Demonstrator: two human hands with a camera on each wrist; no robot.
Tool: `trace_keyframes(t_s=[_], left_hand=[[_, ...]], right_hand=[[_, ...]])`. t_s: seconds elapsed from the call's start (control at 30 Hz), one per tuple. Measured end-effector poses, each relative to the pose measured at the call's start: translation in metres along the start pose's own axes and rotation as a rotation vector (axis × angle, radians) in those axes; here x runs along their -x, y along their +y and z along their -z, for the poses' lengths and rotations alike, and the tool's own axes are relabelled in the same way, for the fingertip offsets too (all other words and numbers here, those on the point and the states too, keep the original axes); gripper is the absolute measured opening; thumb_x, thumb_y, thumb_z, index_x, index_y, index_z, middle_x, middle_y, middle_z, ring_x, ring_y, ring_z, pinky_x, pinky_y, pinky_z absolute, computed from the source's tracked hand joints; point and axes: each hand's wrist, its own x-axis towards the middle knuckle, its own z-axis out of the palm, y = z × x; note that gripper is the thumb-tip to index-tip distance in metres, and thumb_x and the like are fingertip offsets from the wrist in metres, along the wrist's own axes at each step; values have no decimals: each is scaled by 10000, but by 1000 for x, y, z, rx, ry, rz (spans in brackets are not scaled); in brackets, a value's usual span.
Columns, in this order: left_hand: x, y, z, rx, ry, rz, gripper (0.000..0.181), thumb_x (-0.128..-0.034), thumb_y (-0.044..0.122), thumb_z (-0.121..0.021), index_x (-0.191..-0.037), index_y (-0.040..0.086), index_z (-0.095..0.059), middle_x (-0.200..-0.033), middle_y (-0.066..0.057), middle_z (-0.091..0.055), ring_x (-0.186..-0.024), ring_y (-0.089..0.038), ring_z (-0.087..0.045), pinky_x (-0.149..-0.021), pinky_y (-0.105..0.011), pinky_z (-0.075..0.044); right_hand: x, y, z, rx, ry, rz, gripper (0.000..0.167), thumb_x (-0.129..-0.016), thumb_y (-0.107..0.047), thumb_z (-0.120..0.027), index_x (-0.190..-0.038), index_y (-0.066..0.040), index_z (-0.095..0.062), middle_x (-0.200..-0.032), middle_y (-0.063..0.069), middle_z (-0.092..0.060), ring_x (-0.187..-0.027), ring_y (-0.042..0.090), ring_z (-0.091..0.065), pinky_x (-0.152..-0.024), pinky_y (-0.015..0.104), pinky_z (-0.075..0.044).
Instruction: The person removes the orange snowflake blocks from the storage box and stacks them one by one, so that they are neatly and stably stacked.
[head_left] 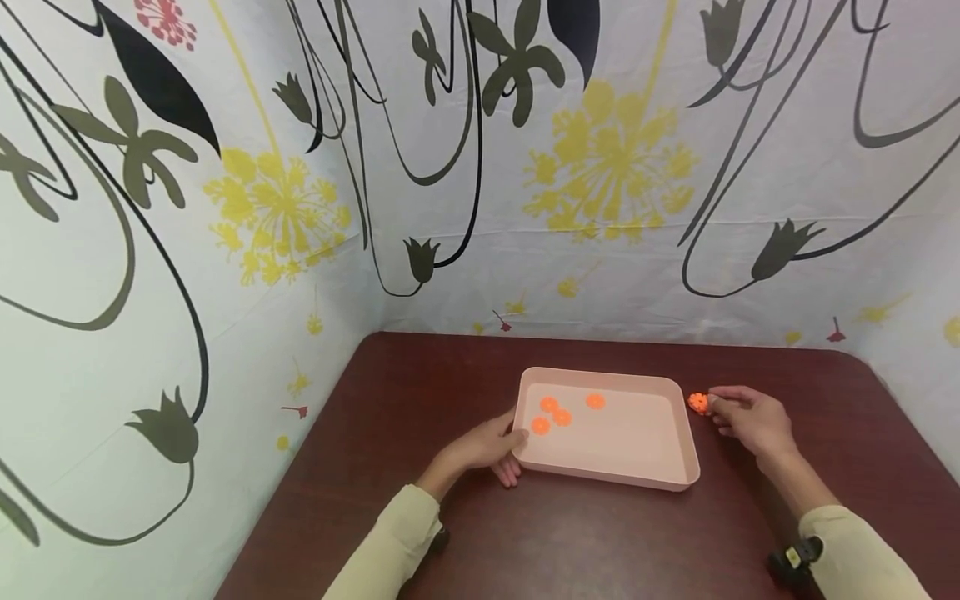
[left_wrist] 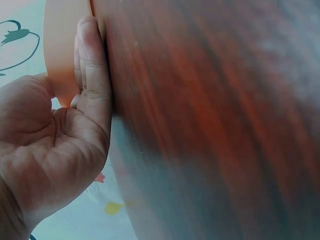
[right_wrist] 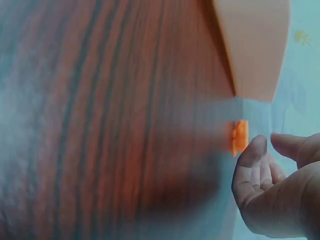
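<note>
A shallow pink tray (head_left: 622, 442) lies on the dark table, with several flat orange notched discs (head_left: 562, 417) in its left half. At its left end my left hand (head_left: 480, 446) grips the tray, thumb at the rim and fingers along the outer side. In the left wrist view, these fingers (left_wrist: 92, 75) lie nearly straight against the tray wall (left_wrist: 60, 55). My right hand (head_left: 753, 425) is beside a small orange notched piece (head_left: 698, 403), just right of the tray. The right wrist view shows this orange piece (right_wrist: 241, 136) on the table, beyond the parted thumb and fingertips.
The brown table (head_left: 570, 542) has rounded far corners. White cloth walls (head_left: 480, 208) with printed flowers and stems stand behind it and at the sides. A dark strap device (head_left: 798, 558) sits at my right sleeve.
</note>
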Motion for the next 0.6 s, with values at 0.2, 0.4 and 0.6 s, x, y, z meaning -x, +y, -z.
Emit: trace_keyframes(t_s=[0.2,0.4,0.6], left_hand=[[0,0,1,-8,-16,2,684,-1122,309,-514,-1702,164,-183,-726,-167,-738,-550,-241,-737,-549,-441,-668],[-1,0,3,-3,-27,4,692,-1120,307,-520,-1702,151,-180,-736,-173,-743,-556,-251,-741,-549,-447,-668],[-2,1,3,0,-40,0,690,-1124,301,-508,-1703,147,-165,-731,-166,-741,-555,-241,-738,-554,-444,-670]], right_hand=[[12,-20,-14,71,120,104,507,-1051,-382,-648,-1424,-40,-624,-952,-78,-778,-686,83,-737,-607,249,-629],[24,-48,-42,34,181,251,407,-1026,-306,-706,-1375,-100,-662,-1004,-57,-775,-688,10,-724,-602,215,-625],[27,-65,-69,30,-2,365,419,-1019,-167,-701,-1424,-101,-620,-1204,260,-748,-815,68,-746,-668,257,-658]])
